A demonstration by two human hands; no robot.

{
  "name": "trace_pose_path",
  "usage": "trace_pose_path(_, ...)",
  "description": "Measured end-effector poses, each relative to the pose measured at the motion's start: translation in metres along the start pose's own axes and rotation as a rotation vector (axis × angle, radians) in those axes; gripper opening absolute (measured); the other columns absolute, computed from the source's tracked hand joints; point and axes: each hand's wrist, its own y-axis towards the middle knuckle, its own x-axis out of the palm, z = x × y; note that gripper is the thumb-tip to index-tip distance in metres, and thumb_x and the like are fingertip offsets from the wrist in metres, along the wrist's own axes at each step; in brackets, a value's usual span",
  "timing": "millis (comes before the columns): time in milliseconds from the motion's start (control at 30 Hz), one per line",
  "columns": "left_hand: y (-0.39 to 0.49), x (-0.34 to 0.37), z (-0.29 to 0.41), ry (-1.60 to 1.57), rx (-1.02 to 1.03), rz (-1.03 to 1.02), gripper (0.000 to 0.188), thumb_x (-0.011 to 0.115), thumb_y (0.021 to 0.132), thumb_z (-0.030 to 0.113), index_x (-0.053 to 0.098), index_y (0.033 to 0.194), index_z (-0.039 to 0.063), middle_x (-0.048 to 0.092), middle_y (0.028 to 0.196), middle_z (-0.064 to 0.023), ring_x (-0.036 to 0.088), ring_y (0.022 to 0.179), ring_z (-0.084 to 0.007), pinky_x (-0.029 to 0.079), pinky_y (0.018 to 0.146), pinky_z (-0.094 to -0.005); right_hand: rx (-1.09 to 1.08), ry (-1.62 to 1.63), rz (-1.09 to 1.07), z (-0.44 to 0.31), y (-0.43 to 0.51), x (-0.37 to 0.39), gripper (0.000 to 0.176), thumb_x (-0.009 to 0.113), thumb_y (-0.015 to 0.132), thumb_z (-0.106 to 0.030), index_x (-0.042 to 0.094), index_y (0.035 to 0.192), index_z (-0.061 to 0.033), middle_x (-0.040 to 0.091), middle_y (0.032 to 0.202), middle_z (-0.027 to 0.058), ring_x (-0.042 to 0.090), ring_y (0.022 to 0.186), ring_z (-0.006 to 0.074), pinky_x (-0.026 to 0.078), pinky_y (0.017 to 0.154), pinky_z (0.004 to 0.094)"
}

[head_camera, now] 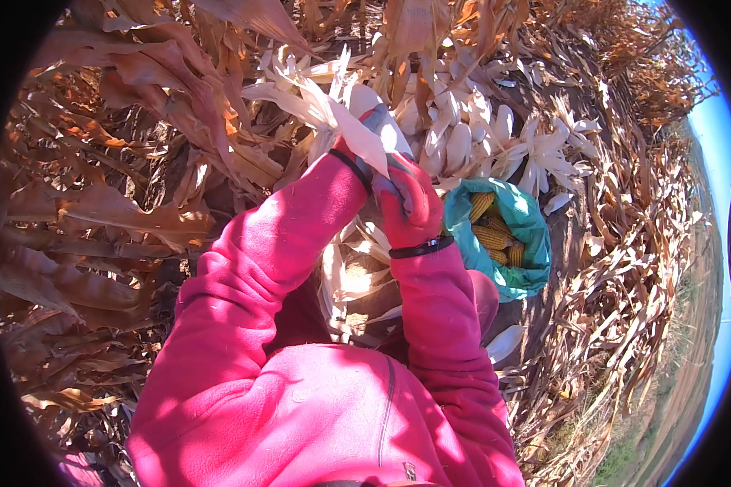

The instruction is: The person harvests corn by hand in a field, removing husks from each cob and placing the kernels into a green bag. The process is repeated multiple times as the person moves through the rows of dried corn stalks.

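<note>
Both my hands wear red and grey work gloves and meet ahead of my chest. My left hand is largely hidden behind a pale dry corn husk, and its fingers reach round the far side of the husked ear. Against the near side of the same ear lies my right hand, its fingers curled. The ear's kernels cannot be seen. Just right of my right hand stands a green plastic sack with its mouth wide, holding several yellow corn cobs.
A heap of pale husks lies beyond the sack. Dry brown corn stalks and leaves crowd the left side and top. More loose husks lie between my forearms, and flattened dry stalks cover the ground at right.
</note>
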Motion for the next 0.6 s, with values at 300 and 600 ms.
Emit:
trace_pose_path(300,-0.014,0.013,-0.004,0.330,0.198,0.085,0.038,0.061,0.087,0.040,0.060,0.105,0.006,0.063,0.091,-0.0086,0.060,0.083,-0.0197,0.049,0.077,-0.0317,0.697,1.078,0.217,0.010,-0.004,-0.019,0.016,0.056,0.095,-0.016,0.060,0.098,-0.0005,0.066,0.094,0.0142,0.064,0.080,0.0239,0.052,0.072,0.0323)
trace_pose_path(600,-0.035,0.044,0.023,0.299,0.361,-0.041,0.042,0.070,0.082,0.029,0.055,0.112,0.004,0.063,0.093,-0.0071,0.062,0.081,-0.0174,0.052,0.074,-0.0321,1.020,0.858,0.244,0.024,0.002,-0.039,0.027,0.058,0.093,-0.023,0.053,0.113,-0.0052,0.061,0.103,0.0086,0.060,0.070,0.0093,0.048,0.060,0.0224)
